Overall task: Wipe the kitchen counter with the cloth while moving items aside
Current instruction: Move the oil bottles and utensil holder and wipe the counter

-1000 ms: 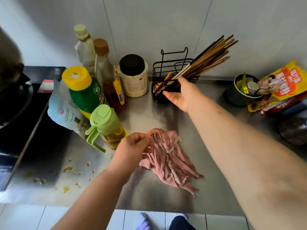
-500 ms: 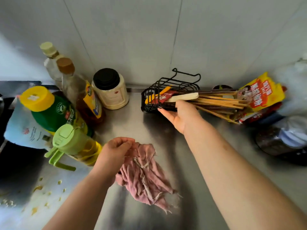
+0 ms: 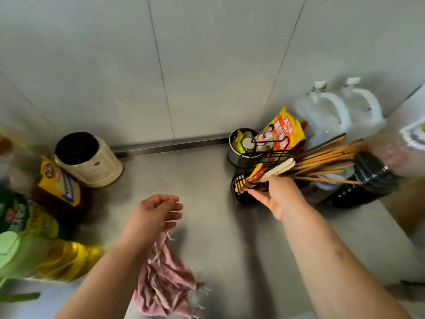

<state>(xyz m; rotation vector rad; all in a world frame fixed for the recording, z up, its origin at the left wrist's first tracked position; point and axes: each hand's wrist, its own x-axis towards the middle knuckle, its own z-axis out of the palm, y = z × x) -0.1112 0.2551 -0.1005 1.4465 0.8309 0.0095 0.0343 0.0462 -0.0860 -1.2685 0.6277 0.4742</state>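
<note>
Blur smears the bottles (image 3: 34, 256) crowded along the left edge of the counter (image 3: 207, 180), so their labels cannot be read, and several run out of view; a pale green cap, yellow oil and a yellow label are all that come through. The left forearm covers the upper end of the pink cloth (image 3: 165, 279), so whether the wrist touches it cannot be told. The right hand (image 3: 279, 196) hides the underside of the black wire rack (image 3: 240, 189), and it is unclear whether the rack rests on the counter or hangs just above it. Near the back right corner, a black tub (image 3: 372, 183) sits half hidden behind the chopsticks (image 3: 331, 154), its contents too dim to make out.

The left hand (image 3: 156, 212) hovers over the middle of the counter with its fingers loosely spread and nearly straight, holding nothing. The cloth lies crumpled under that arm, near the front edge. The right hand's fingers are curled round the rack's near side, gripping it. The rack leans hard to the right, so the chopsticks in it point sideways, almost level. Just behind it, by the back edge, stand a steel cup (image 3: 232, 155), a yellow packet (image 3: 286, 128) and two white jugs (image 3: 326, 111). A cream jar (image 3: 92, 166) with a black lid stands at the back edge toward the left.
</note>
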